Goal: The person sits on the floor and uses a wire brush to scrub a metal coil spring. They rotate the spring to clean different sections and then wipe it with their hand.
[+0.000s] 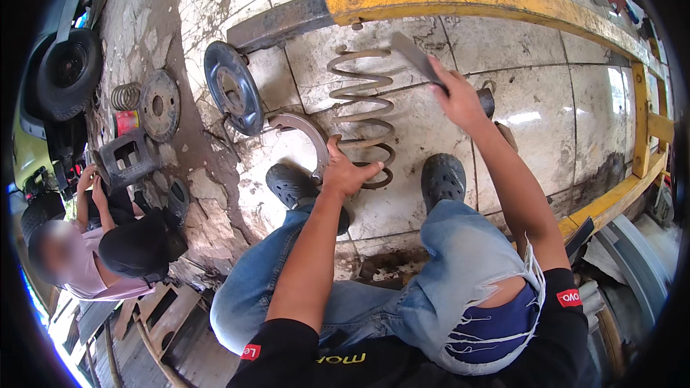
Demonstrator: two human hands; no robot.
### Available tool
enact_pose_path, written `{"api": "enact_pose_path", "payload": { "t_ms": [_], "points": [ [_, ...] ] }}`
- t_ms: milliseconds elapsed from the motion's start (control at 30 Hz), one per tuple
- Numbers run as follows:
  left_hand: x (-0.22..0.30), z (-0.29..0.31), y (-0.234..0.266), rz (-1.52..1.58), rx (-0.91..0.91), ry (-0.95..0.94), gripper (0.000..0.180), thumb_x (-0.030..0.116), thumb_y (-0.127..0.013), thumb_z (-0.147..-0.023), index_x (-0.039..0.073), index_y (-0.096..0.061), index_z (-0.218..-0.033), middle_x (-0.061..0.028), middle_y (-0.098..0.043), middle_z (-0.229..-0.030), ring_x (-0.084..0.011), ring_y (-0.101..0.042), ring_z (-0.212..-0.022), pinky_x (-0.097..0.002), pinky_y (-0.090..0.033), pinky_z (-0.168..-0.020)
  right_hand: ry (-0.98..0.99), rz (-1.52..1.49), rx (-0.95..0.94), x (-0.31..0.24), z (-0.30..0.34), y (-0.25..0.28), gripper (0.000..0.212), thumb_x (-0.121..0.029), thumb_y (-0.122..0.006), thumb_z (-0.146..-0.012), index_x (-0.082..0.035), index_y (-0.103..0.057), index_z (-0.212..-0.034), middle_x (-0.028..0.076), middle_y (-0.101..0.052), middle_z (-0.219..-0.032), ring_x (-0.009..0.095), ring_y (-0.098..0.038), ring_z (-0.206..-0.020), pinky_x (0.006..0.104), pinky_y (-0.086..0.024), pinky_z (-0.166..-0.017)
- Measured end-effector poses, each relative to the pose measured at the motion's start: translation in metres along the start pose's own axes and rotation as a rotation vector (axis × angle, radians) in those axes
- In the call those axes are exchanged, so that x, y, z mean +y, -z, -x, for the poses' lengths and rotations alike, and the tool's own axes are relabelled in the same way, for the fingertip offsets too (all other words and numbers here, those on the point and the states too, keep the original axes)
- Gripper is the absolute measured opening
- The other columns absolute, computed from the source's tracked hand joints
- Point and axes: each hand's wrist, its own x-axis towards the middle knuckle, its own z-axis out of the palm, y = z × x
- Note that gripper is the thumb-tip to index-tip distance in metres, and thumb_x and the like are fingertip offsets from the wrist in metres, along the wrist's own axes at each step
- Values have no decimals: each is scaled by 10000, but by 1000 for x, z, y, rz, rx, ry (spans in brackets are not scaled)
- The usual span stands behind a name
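The person's left hand (343, 172) has its fingers curled around the end of a curved grey metal brake shoe (305, 136), which arcs up and away from the knuckles. Just beyond those fingertips lies a rusty brown steel coil spring (361, 111), its nearest coil touching or almost touching them. The right hand (454, 97) is clenched on the handle of a flat grey metal blade (413, 54), which juts past the fingers over the spring's far coils. Black perforated clogs (442, 178) rest on the tiled floor (546, 115) below both hands.
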Motion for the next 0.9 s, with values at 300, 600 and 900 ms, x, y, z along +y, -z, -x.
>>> {"api": "enact_pose_path", "payload": {
  "t_ms": [300,600,900],
  "points": [
    [-1,-5,-12,78,23,-21,1204,472,-854,-632,3,-57,-1404,-332,-482,-1279,-403,-532,-1184,-398,-406,-1032,165,92,-202,-78,-26,-14,587,-126,-627,-901,-233,-433,-1445,181,-611,-1022,371,-609,-894,420,-499,-787],
    [6,-7,-5,97,-42,12,1209,473,-859,-640,-6,-41,-1390,-335,-420,-1335,-358,-485,-1242,-373,-399,-1038,201,-117,-104,-71,4,-21,574,-131,-628,-895,-174,-427,-1431,172,-610,-1061,381,-602,-965,434,-484,-844],
    [6,-1,-1,102,-27,-21,1195,436,-861,-640,-16,-61,-1404,-307,-431,-1333,-362,-477,-1240,-367,-395,-1045,20,92,-270,18,36,18,453,-183,-625,-892,-141,-537,-1335,176,-628,-984,359,-627,-891,447,-504,-780]
  ]
}}
